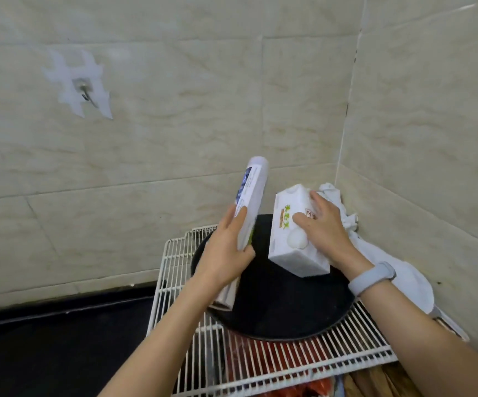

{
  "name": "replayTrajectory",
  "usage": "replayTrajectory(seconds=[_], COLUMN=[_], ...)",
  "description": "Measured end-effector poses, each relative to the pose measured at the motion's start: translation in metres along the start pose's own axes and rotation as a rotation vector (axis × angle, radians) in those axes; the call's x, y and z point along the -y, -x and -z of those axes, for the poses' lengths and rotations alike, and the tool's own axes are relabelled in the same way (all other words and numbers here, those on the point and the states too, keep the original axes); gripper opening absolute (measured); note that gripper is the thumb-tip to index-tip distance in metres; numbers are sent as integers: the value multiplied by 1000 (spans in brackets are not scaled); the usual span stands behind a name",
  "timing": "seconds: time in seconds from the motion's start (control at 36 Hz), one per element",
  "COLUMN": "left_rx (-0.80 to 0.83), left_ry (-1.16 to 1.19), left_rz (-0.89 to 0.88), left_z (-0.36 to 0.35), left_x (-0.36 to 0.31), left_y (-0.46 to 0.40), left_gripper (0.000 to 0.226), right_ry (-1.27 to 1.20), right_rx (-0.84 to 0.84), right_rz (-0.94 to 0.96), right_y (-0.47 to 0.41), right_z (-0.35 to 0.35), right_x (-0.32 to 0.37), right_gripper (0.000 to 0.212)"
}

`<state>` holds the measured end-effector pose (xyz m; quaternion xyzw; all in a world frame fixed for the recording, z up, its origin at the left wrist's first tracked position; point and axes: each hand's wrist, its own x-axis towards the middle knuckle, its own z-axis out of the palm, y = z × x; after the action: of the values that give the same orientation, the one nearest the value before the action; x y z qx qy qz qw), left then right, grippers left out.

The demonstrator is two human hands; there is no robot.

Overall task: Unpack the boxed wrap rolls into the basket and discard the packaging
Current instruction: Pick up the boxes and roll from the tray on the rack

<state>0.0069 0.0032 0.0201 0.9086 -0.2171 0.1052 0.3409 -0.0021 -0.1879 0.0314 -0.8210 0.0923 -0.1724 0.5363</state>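
My left hand (pixel 226 250) grips a long white wrap roll (pixel 250 196) by its lower half, its far end tilted up toward the tiled wall; a label with blue print runs along it. A piece of grey packaging (pixel 226 298) shows under my left wrist. My right hand (pixel 322 227) rests on top of a white box (pixel 289 242) with green lettering and a white round picture. The box stands tilted over a round black pan (pixel 283 305). No basket is in view.
The pan sits on a white wire rack (pixel 289 365) in the wall corner. White cloth or bags (pixel 375 262) lie bunched behind and right of the box. Red items (pixel 260 353) show beneath the rack. A dark counter (pixel 60 339) lies left. A hook (pixel 84 94) is stuck on the wall.
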Motion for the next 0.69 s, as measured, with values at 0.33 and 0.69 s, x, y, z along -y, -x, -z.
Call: replayTrajectory(seconds=[0.33,0.69], left_rx=[-415,-139], left_ry=[158,149], left_rz=[153,638], left_z=[127,170], left_x=[135,378], left_y=[96,270], left_gripper=[72,76], right_ry=[-154,150], right_rx=[237,631], right_rz=[244,-132], right_y=[52,162], right_z=[-167,-464], right_x=[129,62], right_gripper=[65,79])
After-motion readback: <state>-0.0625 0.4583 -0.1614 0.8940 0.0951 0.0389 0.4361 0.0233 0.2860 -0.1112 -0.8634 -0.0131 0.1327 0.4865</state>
